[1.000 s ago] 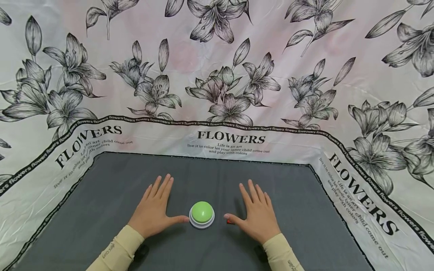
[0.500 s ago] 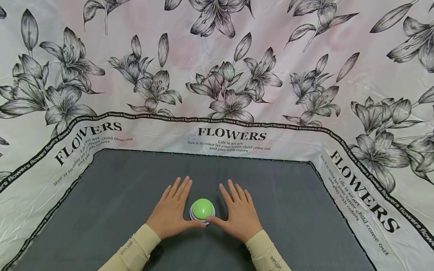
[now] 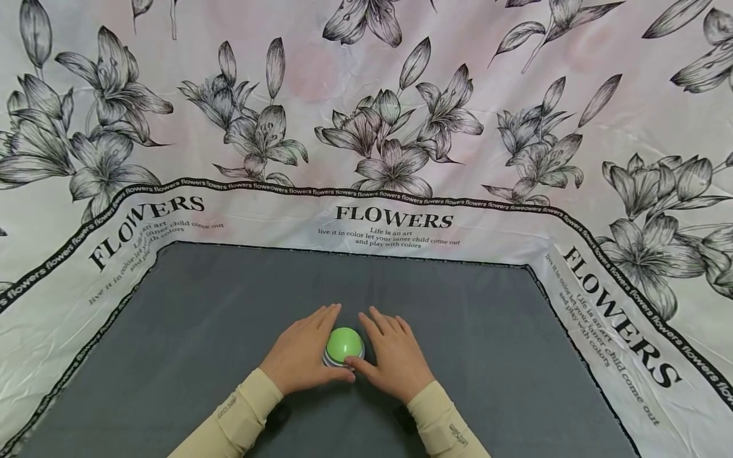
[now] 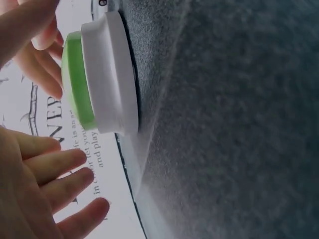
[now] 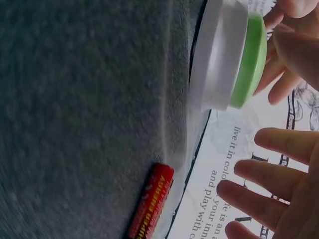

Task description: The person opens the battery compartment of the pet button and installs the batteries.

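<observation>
A round push button with a green dome and a white base stands on the grey cloth. My left hand hovers at its left side, fingers relaxed and slightly bent. At its right side is my right hand, with its thumb overlapping the button's near edge in the head view. Both wrist views show gaps between the fingers and the white base, so neither hand grips it. A red battery with yellow lettering lies on the cloth in the right wrist view; the right hand hides it in the head view.
The dark grey cloth covers the work surface, with a faint crease beside the button. Around it runs a white border printed with "FLOWERS". Behind hangs light fabric with lily drawings.
Both hands have moved inward from either side and now flank the button closely, their fingers more bent. The view has tipped slightly downward. The button stays on the cloth.
</observation>
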Demonstrator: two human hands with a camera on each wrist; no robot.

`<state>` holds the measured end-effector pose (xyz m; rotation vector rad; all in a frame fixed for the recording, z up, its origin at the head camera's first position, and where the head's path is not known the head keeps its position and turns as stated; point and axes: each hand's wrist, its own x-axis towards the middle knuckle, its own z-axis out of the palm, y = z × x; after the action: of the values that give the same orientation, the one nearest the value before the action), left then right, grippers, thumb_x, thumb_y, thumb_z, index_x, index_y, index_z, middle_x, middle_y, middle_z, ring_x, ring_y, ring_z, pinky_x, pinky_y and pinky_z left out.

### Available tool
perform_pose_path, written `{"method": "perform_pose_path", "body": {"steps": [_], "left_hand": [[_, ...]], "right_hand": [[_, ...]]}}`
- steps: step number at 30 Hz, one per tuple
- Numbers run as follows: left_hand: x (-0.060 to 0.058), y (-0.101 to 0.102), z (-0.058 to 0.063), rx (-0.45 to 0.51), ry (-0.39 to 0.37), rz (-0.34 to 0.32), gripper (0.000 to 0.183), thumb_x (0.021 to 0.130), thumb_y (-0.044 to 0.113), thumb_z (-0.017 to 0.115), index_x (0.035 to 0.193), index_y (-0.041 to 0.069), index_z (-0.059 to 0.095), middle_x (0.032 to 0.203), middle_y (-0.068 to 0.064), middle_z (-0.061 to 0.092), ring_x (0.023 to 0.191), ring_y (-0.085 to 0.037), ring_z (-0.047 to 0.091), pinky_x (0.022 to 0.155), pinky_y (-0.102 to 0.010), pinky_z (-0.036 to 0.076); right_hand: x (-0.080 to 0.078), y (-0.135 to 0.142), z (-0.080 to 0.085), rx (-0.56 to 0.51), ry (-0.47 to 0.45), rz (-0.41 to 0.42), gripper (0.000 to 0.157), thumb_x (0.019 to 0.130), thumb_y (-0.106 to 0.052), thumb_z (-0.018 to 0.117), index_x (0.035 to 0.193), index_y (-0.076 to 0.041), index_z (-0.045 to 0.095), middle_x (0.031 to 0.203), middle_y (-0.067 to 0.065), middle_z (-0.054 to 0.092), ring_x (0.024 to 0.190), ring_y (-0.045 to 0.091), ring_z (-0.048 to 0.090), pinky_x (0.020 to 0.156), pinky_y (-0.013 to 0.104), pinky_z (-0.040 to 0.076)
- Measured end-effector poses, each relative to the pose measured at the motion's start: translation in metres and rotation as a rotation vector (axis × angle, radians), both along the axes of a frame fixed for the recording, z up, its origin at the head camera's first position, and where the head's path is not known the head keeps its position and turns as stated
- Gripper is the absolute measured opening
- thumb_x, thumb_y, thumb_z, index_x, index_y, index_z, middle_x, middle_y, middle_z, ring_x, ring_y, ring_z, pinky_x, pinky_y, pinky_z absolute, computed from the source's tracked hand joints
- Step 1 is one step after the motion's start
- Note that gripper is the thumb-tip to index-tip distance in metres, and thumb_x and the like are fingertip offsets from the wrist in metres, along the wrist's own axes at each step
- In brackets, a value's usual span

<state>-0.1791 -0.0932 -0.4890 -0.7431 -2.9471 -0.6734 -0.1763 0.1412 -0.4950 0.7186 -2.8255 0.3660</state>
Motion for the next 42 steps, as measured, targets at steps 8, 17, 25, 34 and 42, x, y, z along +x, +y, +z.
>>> {"method": "perform_pose_path", "body": {"steps": [8,17,25,34,42], "left_hand": [[-0.0021,-0.002,-0.0038,-0.014,-0.011,-0.065,0.114,0.084,0.066,0.086,0.168,0.006,0.038,0.168,-0.015,0.048,0.145,-0.035,0.059,0.111,-0.06,0.052],[-0.0052,-0.0024,-0.0064,0.012,-0.081,-0.093,0.096,0.087,0.041,0.093,0.164,0.008,0.046,0.155,-0.014,0.062,0.131,-0.035,0.068,0.104,-0.054,0.057],[-0.0087,-0.001,-0.0081,0.042,-0.11,-0.116,0.085,0.087,0.031,0.094,0.157,0.007,0.052,0.153,-0.012,0.061,0.13,-0.03,0.068,0.104,-0.048,0.057],[-0.0093,-0.0018,-0.0069,0.084,-0.136,-0.132,0.084,0.084,0.024,0.096,0.154,0.008,0.053,0.152,-0.012,0.058,0.127,-0.029,0.067,0.103,-0.049,0.057],[-0.0088,-0.0076,-0.0041,0.169,-0.18,-0.172,0.075,0.093,0.027,0.086,0.156,0.011,0.047,0.151,-0.008,0.056,0.127,-0.019,0.065,0.104,-0.042,0.057]], "right_hand": [[-0.0015,-0.0041,-0.0028,0.003,-0.065,0.068,0.073,0.1,-0.059,0.073,0.157,-0.016,0.058,0.154,0.009,0.064,0.14,0.03,0.062,0.121,0.062,0.042],[-0.0025,-0.0046,-0.0055,0.003,-0.078,0.147,0.074,0.093,-0.044,0.086,0.154,-0.014,0.059,0.145,0.005,0.07,0.131,0.023,0.069,0.117,0.06,0.047],[-0.0024,-0.0055,-0.0056,0.023,-0.053,0.159,0.075,0.09,-0.041,0.09,0.152,-0.012,0.06,0.141,0.004,0.072,0.125,0.022,0.071,0.114,0.051,0.051],[-0.0019,-0.0065,-0.0046,0.006,-0.065,0.156,0.075,0.087,-0.041,0.093,0.149,-0.011,0.062,0.137,0.005,0.074,0.12,0.023,0.072,0.112,0.048,0.053],[-0.0049,-0.0016,0.0013,-0.143,-0.245,0.189,0.074,0.092,-0.03,0.087,0.156,-0.011,0.055,0.145,0.008,0.068,0.127,0.023,0.069,0.105,0.045,0.058]]}}
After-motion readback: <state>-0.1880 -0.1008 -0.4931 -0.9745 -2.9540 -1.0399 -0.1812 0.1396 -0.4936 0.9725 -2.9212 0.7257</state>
